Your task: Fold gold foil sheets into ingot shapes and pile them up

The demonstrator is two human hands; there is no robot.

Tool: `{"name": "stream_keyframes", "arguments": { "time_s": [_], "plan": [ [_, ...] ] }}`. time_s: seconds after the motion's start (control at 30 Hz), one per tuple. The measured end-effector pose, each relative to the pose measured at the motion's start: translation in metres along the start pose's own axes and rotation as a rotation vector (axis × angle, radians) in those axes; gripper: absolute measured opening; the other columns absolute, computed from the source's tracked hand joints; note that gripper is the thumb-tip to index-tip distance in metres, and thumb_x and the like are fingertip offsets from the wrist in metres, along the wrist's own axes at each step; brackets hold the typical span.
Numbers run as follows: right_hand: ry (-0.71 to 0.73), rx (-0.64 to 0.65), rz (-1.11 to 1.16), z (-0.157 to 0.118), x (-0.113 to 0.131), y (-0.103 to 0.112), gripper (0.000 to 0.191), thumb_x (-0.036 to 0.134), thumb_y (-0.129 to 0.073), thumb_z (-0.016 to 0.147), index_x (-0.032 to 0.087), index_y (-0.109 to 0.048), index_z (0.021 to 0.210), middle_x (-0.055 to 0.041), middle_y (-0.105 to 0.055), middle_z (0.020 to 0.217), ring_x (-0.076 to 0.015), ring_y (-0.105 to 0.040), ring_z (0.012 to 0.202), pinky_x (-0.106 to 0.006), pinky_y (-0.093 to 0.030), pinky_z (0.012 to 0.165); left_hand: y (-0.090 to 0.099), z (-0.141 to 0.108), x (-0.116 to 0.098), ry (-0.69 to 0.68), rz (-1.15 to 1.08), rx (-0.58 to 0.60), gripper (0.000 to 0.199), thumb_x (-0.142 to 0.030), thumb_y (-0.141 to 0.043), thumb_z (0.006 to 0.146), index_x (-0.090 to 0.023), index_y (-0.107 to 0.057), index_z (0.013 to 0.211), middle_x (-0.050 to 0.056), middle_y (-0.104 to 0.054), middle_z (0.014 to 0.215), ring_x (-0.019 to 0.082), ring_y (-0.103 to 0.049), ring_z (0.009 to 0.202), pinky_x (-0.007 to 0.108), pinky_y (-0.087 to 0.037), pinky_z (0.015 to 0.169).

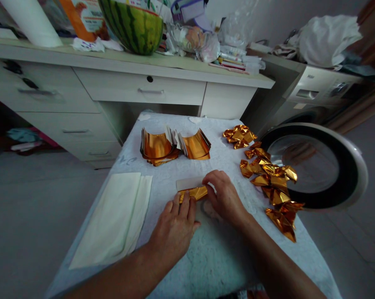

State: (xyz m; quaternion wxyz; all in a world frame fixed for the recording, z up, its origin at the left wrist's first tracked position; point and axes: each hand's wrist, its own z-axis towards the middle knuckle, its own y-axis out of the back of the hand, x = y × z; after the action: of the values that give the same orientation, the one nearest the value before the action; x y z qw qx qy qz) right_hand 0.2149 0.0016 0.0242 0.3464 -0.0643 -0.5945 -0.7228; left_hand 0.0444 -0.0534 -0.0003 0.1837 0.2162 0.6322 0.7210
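A strip of gold foil paper (193,194) with a pale edge along its far side lies on the cloth-covered table (218,261). My left hand (176,224) rests flat with its fingertips on the strip's left part. At the strip's right end, my right hand (223,193) pinches the paper between thumb and fingers. Beyond the hands stand two curved stacks of gold sheets, one on the left (158,147) and one on the right (195,146). Folded gold foil pieces (273,178) lie in a row along the table's right side.
Folded white sheets (109,216) lie at the table's left. Behind is a white desk (175,89) with a cut watermelon (137,29), a paper roll (31,20) and plastic bags. The open round door (352,166) of a washing machine (312,87) reaches the table's right edge.
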Motion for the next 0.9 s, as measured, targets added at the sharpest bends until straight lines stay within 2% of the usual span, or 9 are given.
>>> {"name": "stream_keyframes", "arguments": {
  "time_s": [0.07, 0.13, 0.17, 0.37, 0.53, 0.67, 0.77, 0.9],
  "plan": [
    [0.096, 0.125, 0.055, -0.006, 0.010, -0.001, 0.024, 0.003, -0.046, 0.086, 0.017, -0.064, 0.094, -0.0073, -0.064, 0.094, -0.0198, -0.056, 0.089, -0.033, -0.046, 0.082, 0.000, 0.000, 0.000, -0.006, 0.002, -0.003, 0.053, -0.039, -0.063, 0.089, -0.007, -0.060, 0.130, 0.024, -0.060, 0.133, 0.039, -0.055, 0.123, 0.046, -0.054, 0.088],
    [0.118, 0.215, 0.045, -0.012, 0.015, -0.006, 0.031, 0.004, -0.047, 0.088, 0.018, -0.065, 0.109, -0.0072, -0.065, 0.103, -0.0194, -0.057, 0.096, -0.033, -0.046, 0.089, 0.000, 0.001, -0.001, -0.008, 0.003, 0.000, 0.054, -0.039, -0.064, 0.088, -0.006, -0.060, 0.131, 0.024, -0.060, 0.132, 0.039, -0.056, 0.122, 0.046, -0.054, 0.089],
    [0.109, 0.224, 0.019, -0.014, 0.015, -0.009, 0.033, 0.004, -0.048, 0.089, 0.019, -0.064, 0.113, -0.0073, -0.066, 0.106, -0.0196, -0.057, 0.099, -0.034, -0.046, 0.092, 0.000, 0.001, -0.001, -0.005, 0.005, 0.004, 0.054, -0.038, -0.064, 0.088, -0.005, -0.060, 0.131, 0.025, -0.060, 0.132, 0.039, -0.056, 0.122, 0.047, -0.053, 0.090],
    [0.081, 0.231, -0.119, -0.024, 0.011, -0.021, 0.026, 0.009, -0.055, 0.090, 0.015, -0.066, 0.113, -0.0093, -0.066, 0.110, -0.0226, -0.057, 0.104, -0.037, -0.048, 0.094, -0.004, -0.003, 0.001, 0.025, -0.021, 0.010, 0.055, -0.039, -0.062, 0.089, -0.006, -0.058, 0.133, 0.022, -0.056, 0.138, 0.037, -0.053, 0.127, 0.046, -0.052, 0.094],
    [0.106, 0.232, -0.188, -0.027, 0.016, -0.022, 0.024, 0.009, -0.053, 0.091, 0.016, -0.066, 0.111, -0.0099, -0.065, 0.110, -0.0234, -0.056, 0.104, -0.038, -0.049, 0.094, -0.006, -0.014, 0.012, 0.005, -0.080, -0.009, 0.052, -0.038, -0.059, 0.090, -0.011, -0.055, 0.135, 0.014, -0.051, 0.145, 0.030, -0.049, 0.133, 0.044, -0.049, 0.099],
    [0.124, 0.258, -0.228, -0.030, 0.018, -0.024, 0.024, 0.012, -0.053, 0.092, 0.016, -0.064, 0.113, -0.0114, -0.062, 0.112, -0.0240, -0.055, 0.105, -0.040, -0.049, 0.096, -0.004, -0.024, 0.022, -0.008, -0.092, -0.022, 0.048, -0.035, -0.058, 0.090, -0.014, -0.058, 0.133, 0.012, -0.052, 0.144, 0.029, -0.052, 0.131, 0.046, -0.048, 0.101],
    [0.140, 0.254, -0.262, -0.034, 0.020, -0.024, 0.031, 0.020, -0.053, 0.094, 0.018, -0.061, 0.123, -0.0146, -0.059, 0.120, -0.0268, -0.053, 0.110, -0.045, -0.048, 0.097, -0.003, -0.030, 0.026, 0.014, -0.079, -0.019, 0.043, -0.031, -0.057, 0.090, -0.014, -0.061, 0.130, 0.013, -0.056, 0.140, 0.030, -0.055, 0.127, 0.047, -0.049, 0.099],
    [0.144, 0.277, -0.285, -0.041, 0.023, -0.022, 0.047, 0.039, -0.059, 0.091, 0.023, -0.053, 0.135, -0.0170, -0.052, 0.130, -0.0329, -0.048, 0.120, -0.052, -0.046, 0.099, -0.001, -0.033, 0.031, -0.003, -0.066, -0.024, 0.043, -0.030, -0.058, 0.089, -0.011, -0.062, 0.127, 0.016, -0.060, 0.136, 0.032, -0.058, 0.123, 0.046, -0.051, 0.096]
  ]
}}
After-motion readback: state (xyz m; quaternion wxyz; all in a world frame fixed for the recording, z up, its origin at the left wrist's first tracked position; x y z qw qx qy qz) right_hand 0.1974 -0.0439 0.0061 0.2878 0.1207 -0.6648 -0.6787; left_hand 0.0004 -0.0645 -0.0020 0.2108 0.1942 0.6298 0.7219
